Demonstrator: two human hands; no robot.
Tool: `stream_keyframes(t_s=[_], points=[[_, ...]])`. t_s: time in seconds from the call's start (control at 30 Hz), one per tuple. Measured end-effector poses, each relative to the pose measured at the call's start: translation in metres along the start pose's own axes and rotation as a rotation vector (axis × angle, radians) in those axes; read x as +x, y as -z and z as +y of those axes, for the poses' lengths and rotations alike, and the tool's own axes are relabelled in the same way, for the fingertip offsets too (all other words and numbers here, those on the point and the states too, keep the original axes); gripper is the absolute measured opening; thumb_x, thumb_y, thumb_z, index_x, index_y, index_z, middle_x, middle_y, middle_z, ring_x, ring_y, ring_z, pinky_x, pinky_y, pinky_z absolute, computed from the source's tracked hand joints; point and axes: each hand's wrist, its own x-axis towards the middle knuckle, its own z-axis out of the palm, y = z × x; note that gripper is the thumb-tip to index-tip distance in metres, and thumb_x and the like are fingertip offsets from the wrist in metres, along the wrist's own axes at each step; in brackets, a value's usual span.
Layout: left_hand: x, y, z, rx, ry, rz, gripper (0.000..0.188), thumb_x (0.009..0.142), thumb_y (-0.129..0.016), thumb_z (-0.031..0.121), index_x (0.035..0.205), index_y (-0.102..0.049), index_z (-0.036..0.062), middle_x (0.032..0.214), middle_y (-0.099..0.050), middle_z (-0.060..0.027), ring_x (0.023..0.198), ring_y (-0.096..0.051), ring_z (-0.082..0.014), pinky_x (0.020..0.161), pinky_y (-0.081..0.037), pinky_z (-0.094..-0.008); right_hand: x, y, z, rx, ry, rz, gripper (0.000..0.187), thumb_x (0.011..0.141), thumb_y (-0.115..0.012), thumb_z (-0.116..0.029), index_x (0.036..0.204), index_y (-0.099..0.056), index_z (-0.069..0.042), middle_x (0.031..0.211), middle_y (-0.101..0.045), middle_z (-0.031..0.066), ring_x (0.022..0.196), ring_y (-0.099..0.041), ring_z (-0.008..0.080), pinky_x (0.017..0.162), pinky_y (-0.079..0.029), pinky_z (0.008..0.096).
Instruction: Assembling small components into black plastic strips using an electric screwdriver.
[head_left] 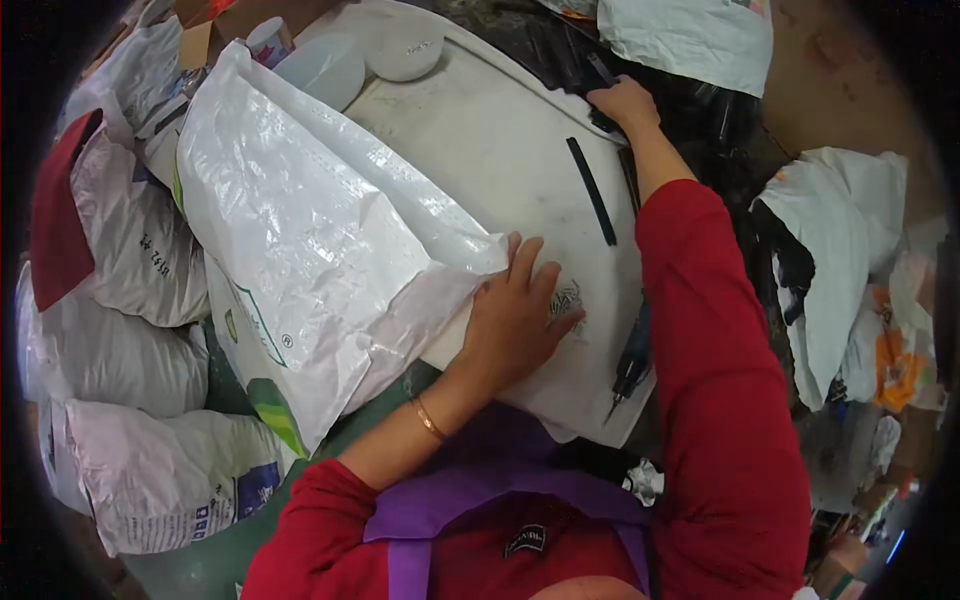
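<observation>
My left hand [512,318] lies with fingers apart on the pale board [520,190]. Its fingertips are at the corner of a large white plastic bag [310,220]. Beside the thumb is a small heap of thin dark metal pieces [566,297], perhaps screws. At the far right edge of the board, my right hand [627,102] has its fingers closed round something dark, mostly hidden by the hand. A slim black strip [592,190] rests on the board, nearer to me than that hand. A dark screwdriver-like tool [632,355] with a thin tip lies along the right edge.
Stuffed white sacks [170,470] are stacked at left, with a dark red cloth [65,215] on them. Toward the back stand a translucent tub [325,72], a round white lid [405,52] and a cup [268,42]. Black sheeting [715,140] and torn white bags [835,230] lie at right.
</observation>
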Motion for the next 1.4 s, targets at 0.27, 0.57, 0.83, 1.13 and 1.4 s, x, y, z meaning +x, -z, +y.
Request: stream_keyframes(t_s=[0.27,0.57,0.83,1.13,1.4], points=[[-0.005,-0.016,-0.010,0.023,0.004,0.102,0.041,0.076,-0.064,0.032,0.104,-0.054,0.0045,0.121,-0.044,-0.0154,0.121,-0.035,-0.0333,0.094,-0.028,-0.0555,-0.067,0.028,0.021,0.231,0.105,-0.355,0.041,0.065,-0.066,-0.021,0.103,-0.063,-0.008,0.090,-0.063,0.0174,0.090,-0.061,0.0266,0.077,-0.048,0.0328],[0.001,-0.003,0.010,-0.149,-0.211,0.384,0.027,0.086,-0.054,0.022,0.102,-0.053,-0.0008,0.106,-0.054,-0.0141,0.106,-0.050,-0.0235,0.088,-0.038,-0.0433,-0.237,0.086,0.071,0.934,0.370,-0.215,0.078,0.065,-0.077,-0.027,0.126,-0.038,0.002,0.101,-0.058,0.0123,0.084,-0.056,0.0163,0.074,-0.045,0.0262],[-0.026,0.012,0.083,-1.607,0.240,0.016,0.025,0.092,-0.043,0.024,0.099,-0.050,0.0010,0.080,-0.056,-0.0056,0.067,-0.055,-0.0148,0.056,-0.044,-0.0229,-0.394,0.085,0.091,0.833,0.221,-0.352,0.029,0.085,-0.059,-0.023,0.101,-0.052,0.000,0.081,-0.058,0.0050,0.073,-0.053,0.0109,0.066,-0.043,0.0249],[-0.057,0.031,0.094,-1.812,0.496,-0.264,0.032,0.090,-0.046,0.033,0.099,-0.050,0.0026,0.064,-0.044,0.0008,0.043,-0.033,-0.0072,0.038,-0.027,-0.0208,-0.409,0.119,0.134,0.547,0.422,-0.063,0.030,0.093,-0.045,-0.028,0.085,-0.057,-0.002,0.066,-0.048,0.0032,0.063,-0.045,0.0104,0.058,-0.037,0.0259],[-0.083,0.051,0.068,-0.767,0.277,-0.013,0.020,0.079,-0.063,0.025,0.076,-0.057,0.0059,0.056,-0.051,0.0014,0.047,-0.045,-0.0080,0.044,-0.036,-0.0251,-0.411,0.115,0.087,0.116,0.854,0.580,0.007,0.077,-0.064,-0.012,0.081,-0.062,-0.007,0.080,-0.061,0.0103,0.073,-0.057,0.0289,0.066,-0.044,0.0364]])
